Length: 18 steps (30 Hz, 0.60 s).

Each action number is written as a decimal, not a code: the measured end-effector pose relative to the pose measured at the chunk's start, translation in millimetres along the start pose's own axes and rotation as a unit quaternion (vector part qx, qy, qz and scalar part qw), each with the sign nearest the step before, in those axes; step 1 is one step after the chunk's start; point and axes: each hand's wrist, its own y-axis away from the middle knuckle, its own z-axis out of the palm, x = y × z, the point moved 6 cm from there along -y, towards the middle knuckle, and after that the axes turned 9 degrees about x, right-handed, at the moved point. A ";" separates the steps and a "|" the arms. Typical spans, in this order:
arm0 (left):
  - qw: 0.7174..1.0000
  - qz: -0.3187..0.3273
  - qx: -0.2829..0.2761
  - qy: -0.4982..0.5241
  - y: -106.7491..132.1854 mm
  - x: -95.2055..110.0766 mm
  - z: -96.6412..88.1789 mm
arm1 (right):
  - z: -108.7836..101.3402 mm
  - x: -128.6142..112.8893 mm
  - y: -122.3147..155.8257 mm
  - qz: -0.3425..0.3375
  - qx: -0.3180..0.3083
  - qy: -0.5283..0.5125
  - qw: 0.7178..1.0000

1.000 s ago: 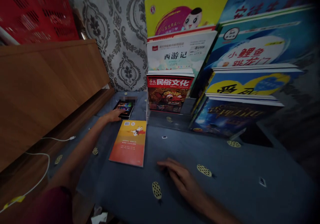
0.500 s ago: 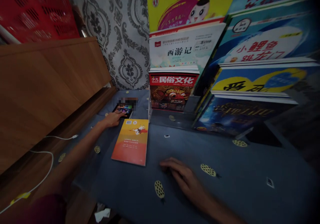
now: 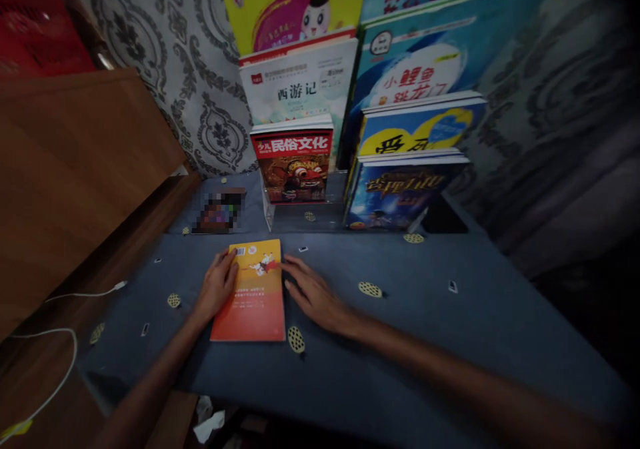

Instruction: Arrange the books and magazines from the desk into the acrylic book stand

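An orange and yellow paperback book (image 3: 255,309) lies flat on the dark blue tablecloth (image 3: 400,349), back cover up, with a barcode near its far edge. My left hand (image 3: 217,285) grips the book's left edge near the far corner, some fingers over the cover. Along the opposite edge my right hand (image 3: 317,295) rests with fingers stretched out, fingertips at the side of the book; whether they press on it is hard to tell. Farther back lies a dark device with a lit screen (image 3: 219,212), partly pixelated, apart from both hands.
A clear stand (image 3: 300,219) at the back holds several upright children's books (image 3: 295,169). A wooden panel (image 3: 85,175) rises on the left, with a red basket (image 3: 40,29) above it. A white cable (image 3: 75,355) hangs there. Patterned wallpaper (image 3: 220,125) covers the wall behind.
My left hand has left the device's screen and come back to the book's left edge. My right hand has moved forward and left to the book's right edge. The camera view has shifted.
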 end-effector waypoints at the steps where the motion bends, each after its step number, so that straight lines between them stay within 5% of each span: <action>1: 1.000 0.001 0.004 0.013 8.0 10.2 1.2 | -0.9 1.4 3.8 0.005 -0.005 0.014 1.000; 8: 0.996 0.035 0.015 0.084 17.4 86.5 41.9 | -38.2 28.6 26.3 0.037 0.029 0.136 0.990; 13: 0.995 0.080 -0.027 0.057 0.8 110.6 54.3 | -66.9 34.6 25.7 0.039 0.049 0.207 0.976; 16: 0.994 0.102 -0.026 0.031 -3.5 112.5 50.3 | -55.4 13.0 10.3 0.012 0.031 0.235 0.971; 18: 0.992 0.120 -0.017 0.047 -3.5 112.4 49.6 | -31.3 -2.7 -3.8 -0.003 -0.044 0.208 0.977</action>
